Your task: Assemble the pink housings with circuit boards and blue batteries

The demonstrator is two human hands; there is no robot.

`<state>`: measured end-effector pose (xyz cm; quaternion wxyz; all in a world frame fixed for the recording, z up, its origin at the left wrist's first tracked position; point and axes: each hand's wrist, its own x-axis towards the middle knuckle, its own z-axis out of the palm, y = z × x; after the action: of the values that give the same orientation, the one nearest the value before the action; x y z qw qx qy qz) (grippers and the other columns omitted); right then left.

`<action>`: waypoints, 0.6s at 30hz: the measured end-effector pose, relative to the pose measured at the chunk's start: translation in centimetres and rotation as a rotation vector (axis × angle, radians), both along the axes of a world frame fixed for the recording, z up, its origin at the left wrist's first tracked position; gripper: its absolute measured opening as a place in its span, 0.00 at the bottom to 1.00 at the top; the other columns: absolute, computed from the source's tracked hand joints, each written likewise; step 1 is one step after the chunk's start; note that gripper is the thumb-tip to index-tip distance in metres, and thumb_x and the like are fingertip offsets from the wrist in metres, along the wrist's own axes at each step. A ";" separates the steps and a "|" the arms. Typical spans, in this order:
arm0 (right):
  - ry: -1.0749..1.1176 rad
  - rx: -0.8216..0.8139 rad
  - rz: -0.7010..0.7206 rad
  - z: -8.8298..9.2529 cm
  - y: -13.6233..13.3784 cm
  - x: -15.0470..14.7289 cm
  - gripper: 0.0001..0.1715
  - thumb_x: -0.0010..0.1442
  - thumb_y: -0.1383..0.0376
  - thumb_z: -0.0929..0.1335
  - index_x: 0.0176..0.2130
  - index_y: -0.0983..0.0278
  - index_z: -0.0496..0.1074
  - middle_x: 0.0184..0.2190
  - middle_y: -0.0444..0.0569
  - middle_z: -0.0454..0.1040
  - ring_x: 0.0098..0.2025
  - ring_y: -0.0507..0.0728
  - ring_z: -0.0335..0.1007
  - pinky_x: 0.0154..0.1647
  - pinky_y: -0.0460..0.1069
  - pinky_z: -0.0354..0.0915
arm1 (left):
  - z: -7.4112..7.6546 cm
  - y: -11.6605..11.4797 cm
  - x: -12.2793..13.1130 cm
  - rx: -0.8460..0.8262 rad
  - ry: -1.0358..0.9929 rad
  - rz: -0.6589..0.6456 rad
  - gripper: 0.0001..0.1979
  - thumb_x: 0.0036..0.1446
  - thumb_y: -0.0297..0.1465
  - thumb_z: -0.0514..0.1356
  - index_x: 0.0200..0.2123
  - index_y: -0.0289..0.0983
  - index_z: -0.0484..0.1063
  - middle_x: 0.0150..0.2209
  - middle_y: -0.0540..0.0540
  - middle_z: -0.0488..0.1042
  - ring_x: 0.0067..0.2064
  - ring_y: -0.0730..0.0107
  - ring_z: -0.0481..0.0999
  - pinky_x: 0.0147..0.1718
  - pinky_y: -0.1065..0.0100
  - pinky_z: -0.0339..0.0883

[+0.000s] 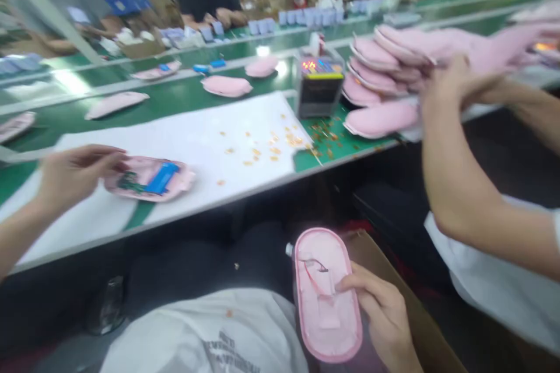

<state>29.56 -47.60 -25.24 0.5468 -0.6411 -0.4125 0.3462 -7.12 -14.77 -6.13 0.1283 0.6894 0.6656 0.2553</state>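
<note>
My left hand (81,172) has its fingers closed on the left edge of a pink shell half (186,178), which lies on white paper at the table edge. A blue battery pack (163,178) and a small green circuit board (130,182) sit inside that shell. Over my lap, my right hand (380,303) grips the right side of a pink oval cover (330,344), inner face up. Thin red and dark wires (312,277) run across the inside of the cover.
White paper (175,128) with scattered small orange pieces (273,151) covers the table. A device with a lit display (321,81) stands near stacked pink shells (380,119). A co-worker's arm (459,169) reaches in from the right. More pink shells (227,86) lie farther back.
</note>
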 end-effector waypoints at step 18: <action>-1.022 0.488 0.778 20.8 38.1 -23.3 0.24 0.65 0.71 0.56 0.56 0.57 0.67 0.48 0.46 0.77 0.42 0.53 0.75 0.42 0.48 0.70 | -2.8 5.6 -9.6 0.704 -0.274 -0.420 0.09 0.63 0.34 0.62 0.34 0.41 0.81 0.41 0.41 0.74 0.42 0.64 0.72 0.39 0.64 0.72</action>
<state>6.31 -9.50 -4.39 0.2481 -0.3877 -0.8851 0.0687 -16.70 -9.13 -8.93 0.0218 0.7715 0.3598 0.5243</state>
